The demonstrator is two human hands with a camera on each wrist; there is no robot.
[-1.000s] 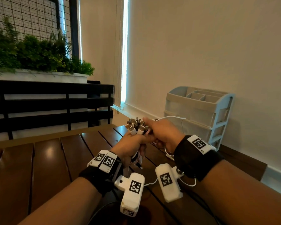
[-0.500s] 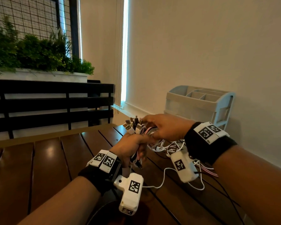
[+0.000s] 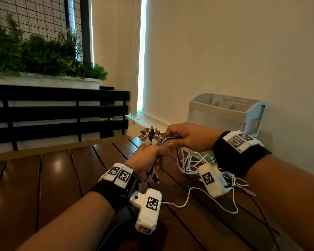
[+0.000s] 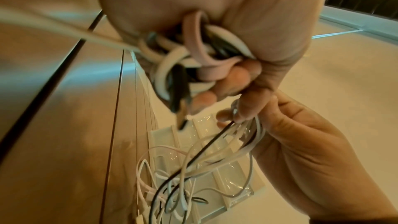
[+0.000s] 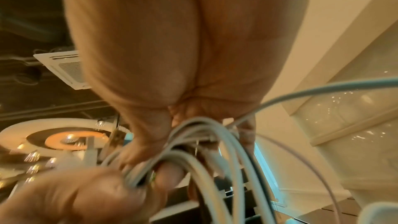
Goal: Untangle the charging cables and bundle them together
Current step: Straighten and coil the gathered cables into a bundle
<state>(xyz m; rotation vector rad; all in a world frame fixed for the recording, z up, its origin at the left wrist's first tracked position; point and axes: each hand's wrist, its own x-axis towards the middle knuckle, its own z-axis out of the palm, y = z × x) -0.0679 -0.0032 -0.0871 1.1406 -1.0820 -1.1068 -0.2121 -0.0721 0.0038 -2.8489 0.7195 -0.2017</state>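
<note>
A bunch of white, pink and black charging cables [image 3: 187,160] [image 4: 189,57] [image 5: 202,144] is held above the wooden table. My left hand [image 3: 149,156] [image 4: 215,28] grips the bunch in a fist, and a cluster of USB plugs [image 3: 150,134] fans out above it. My right hand [image 3: 188,136] [image 4: 301,151] [image 5: 172,57] is just right of the fist, its fingers curled round the cables beside the plugs. Loose loops hang from it down to the table. A black plug [image 4: 181,94] dangles below my left fist.
A pale plastic organiser [image 3: 227,113] with drawers stands against the wall behind my right hand. The slatted table [image 3: 53,178] stretches out to the left. A black bench [image 3: 62,113] and a planter [image 3: 43,78] lie beyond its far edge. A white wire [image 3: 198,196] trails across the table.
My right hand has swung outward and risen, the wrist turning right, while keeping hold of the cables. More cable loops now hang out below it. My left fist has stayed put.
</note>
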